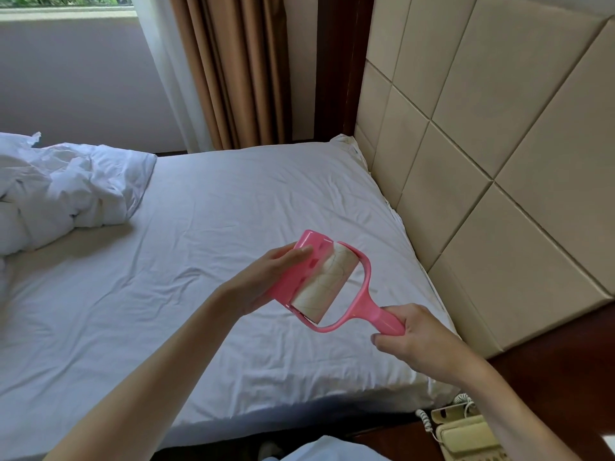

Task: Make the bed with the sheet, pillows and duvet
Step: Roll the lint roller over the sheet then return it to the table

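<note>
We are gripping the lint roller (327,287) handle in our right hand (416,341) while our left hand (266,281) is cupping its pink cover (296,271), which we should be sliding straight off before rolling the sheet (233,201).

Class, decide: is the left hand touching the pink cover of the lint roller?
Touching. The head view shows the left hand gripping the pink cover.

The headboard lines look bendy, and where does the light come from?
Head view: the wide-angle lens bows the headboard seams; daylight enters from the window at top left, giving the duvet a soft shadow on the sheet; no glare.
</note>
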`<act>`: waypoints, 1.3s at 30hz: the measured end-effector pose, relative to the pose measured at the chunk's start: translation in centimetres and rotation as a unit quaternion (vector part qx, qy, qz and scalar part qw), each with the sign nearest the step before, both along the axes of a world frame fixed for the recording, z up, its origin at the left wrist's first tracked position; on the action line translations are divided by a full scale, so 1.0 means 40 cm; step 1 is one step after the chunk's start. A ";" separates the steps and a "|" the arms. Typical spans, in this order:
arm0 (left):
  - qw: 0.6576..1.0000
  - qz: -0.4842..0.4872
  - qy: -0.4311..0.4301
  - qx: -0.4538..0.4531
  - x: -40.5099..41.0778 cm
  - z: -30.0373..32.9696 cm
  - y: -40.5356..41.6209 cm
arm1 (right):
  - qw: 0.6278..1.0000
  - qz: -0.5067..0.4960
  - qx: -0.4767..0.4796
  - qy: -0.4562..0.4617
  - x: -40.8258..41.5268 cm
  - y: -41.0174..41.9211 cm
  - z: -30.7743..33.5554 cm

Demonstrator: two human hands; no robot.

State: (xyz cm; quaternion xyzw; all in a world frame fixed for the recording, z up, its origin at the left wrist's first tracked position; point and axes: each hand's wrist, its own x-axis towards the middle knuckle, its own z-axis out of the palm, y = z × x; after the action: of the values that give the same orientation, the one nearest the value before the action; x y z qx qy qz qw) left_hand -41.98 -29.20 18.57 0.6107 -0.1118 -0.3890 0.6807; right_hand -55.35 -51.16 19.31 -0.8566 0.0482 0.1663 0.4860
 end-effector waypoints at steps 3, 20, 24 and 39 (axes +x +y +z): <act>1.000 -0.004 0.004 0.018 0.005 0.010 0.000 | 1.000 -0.005 0.012 0.017 0.002 0.005 0.000; 0.997 0.018 0.027 0.071 0.025 0.043 -0.051 | 0.993 -0.023 0.090 0.075 -0.001 -0.030 0.021; 0.996 0.030 0.031 0.080 0.024 0.043 -0.064 | 0.993 -0.022 0.090 0.076 -0.001 -0.039 0.019; 0.994 -0.002 0.088 0.069 0.024 0.024 -0.074 | 0.994 -0.030 0.051 0.090 0.019 -0.037 0.006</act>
State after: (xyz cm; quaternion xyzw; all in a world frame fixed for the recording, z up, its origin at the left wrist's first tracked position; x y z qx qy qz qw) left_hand -41.03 -32.15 19.51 0.6194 -0.0254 -0.4493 0.6433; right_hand -54.57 -52.63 19.57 -0.8105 0.1089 0.2302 0.5275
